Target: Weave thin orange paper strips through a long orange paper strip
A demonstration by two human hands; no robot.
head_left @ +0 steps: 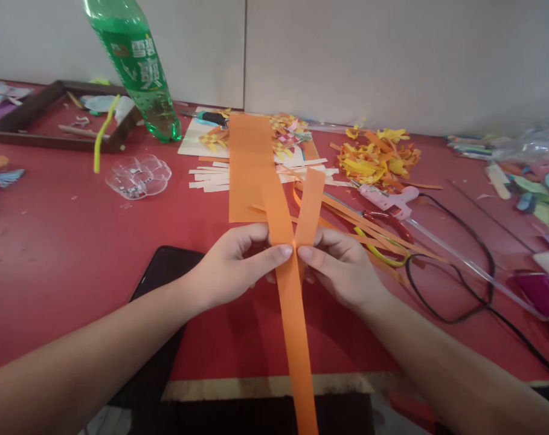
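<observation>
A long orange paper strip [296,338] hangs between my hands, its lower end past the table's front edge. My left hand [251,260] pinches it with the thumb on top. My right hand [335,263] pinches a shorter orange piece [310,205] that angles up to the right, and the two pieces meet between my thumbs. Whether they are one folded or torn strip I cannot tell. Behind them a wide orange sheet [249,163] lies on the red table [202,211]. The fingers under the paper are partly hidden.
A green bottle [142,72] stands at the back left beside a dark tray [52,142]. A clear dish [138,176] and black phone [165,272] lie left. Yellow and orange scraps [378,157], a pink glue gun [392,199], red-handled scissors [392,223] and a black cable [487,260] lie right.
</observation>
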